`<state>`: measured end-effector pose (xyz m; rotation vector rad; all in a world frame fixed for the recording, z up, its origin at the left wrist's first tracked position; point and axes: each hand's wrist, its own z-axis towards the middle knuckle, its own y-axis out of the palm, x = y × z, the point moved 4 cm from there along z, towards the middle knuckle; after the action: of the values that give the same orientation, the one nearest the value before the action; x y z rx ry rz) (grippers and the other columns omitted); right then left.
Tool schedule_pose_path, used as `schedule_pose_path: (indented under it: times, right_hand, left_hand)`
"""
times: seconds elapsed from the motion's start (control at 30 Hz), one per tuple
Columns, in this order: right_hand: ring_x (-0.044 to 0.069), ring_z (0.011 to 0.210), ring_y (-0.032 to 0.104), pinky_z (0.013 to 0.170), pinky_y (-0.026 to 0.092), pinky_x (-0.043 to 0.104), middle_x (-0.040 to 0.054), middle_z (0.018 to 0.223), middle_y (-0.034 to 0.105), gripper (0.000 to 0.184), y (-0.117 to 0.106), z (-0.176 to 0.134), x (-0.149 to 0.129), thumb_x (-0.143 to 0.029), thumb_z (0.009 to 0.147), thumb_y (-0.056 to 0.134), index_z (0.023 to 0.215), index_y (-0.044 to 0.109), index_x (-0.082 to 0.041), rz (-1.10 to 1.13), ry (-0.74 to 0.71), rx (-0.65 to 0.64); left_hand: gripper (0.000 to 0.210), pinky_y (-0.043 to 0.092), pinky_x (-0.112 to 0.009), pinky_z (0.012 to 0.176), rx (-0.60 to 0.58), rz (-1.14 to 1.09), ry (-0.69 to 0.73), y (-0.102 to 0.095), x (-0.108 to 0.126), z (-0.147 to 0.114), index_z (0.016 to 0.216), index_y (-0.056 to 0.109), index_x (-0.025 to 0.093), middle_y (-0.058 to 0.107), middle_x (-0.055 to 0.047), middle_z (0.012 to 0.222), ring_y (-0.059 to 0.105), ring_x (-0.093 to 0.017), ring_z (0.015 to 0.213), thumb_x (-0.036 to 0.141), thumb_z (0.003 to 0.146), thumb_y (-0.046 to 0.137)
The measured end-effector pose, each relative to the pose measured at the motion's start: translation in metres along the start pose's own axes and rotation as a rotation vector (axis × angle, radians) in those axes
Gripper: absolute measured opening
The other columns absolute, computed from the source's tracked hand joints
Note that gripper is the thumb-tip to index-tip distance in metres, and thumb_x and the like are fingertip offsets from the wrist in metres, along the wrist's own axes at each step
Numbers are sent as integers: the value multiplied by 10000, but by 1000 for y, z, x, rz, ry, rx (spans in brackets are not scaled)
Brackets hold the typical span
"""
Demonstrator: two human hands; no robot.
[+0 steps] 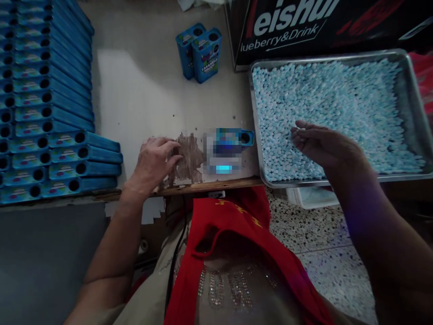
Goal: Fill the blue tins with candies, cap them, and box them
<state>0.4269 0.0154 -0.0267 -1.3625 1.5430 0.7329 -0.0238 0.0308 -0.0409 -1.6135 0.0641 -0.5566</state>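
Right hand (313, 140): above pellets (355, 104) in metal tray (297, 183), fingertips together; contents cannot be told. Left hand (155, 158): left of tray, fingers parted, nothing visible between. Blue box (228, 135): just left of tray, between hands, roughly equidistant, visible top running lengthwise toward tray. Upright pair (208, 58), beyond: "CARAMELO MACIZO". Carton (358, 27) behind tray: "lueberry&Drink".

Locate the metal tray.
In the head view, the metal tray is on the right, beneath the right hand and just in front of the black printed box.

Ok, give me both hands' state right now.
Left hand: open, loosely curled, nothing visible in it.
Right hand: looks pinched closed over the pale-blue pieces; whether it holds any cannot be told.
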Motion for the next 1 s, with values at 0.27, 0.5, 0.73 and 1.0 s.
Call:
schedule_pose_path:
  times: [0.27, 0.5, 0.73, 1.0]
  right_hand:
    - [191, 885, 694, 846, 583, 359, 95, 988, 734, 93, 6, -5, 11, -154, 880, 741, 916, 738, -239, 109, 60, -11]
    - [152, 701, 572, 711, 494, 351, 49, 820, 725, 191, 20, -12, 9, -292, 742, 922, 879, 803, -231, 112, 55, 5]
    - [430, 1128, 796, 1017, 523, 633, 171, 1023, 860, 203, 15, -27, 7, -533, 895, 724, 761, 757, -385, -675, -470, 263]
    - [398, 1093, 828, 1024, 561, 606, 143, 1035, 871, 167, 23, -31, 1, -513, 956, 690, 802, 741, -473, -715, -879, 278]
  left_hand:
    - [350, 584, -484, 1202, 78, -244, 74, -28, 42, 13, 1373, 752, 253, 799, -90, 1383, 744, -305, 1315, 436, 1078, 702]
    - [636, 541, -526, 1267, 148, -290, 212, -46, 103, 39, 1491, 687, 261, 735, -108, 1519, 685, -330, 1443, 589, 975, 863]
    - [342, 560, -349, 1162, -84, 31, 230, -35, 131, 60, 1413, 737, 235, 798, -4, 1431, 739, -188, 1354, 408, 1137, 635]
    - [334, 591, -443, 1124, 113, 252, -137, -147, -53, 27, 1309, 746, 197, 812, -112, 1312, 761, -290, 1256, 326, 1006, 685]
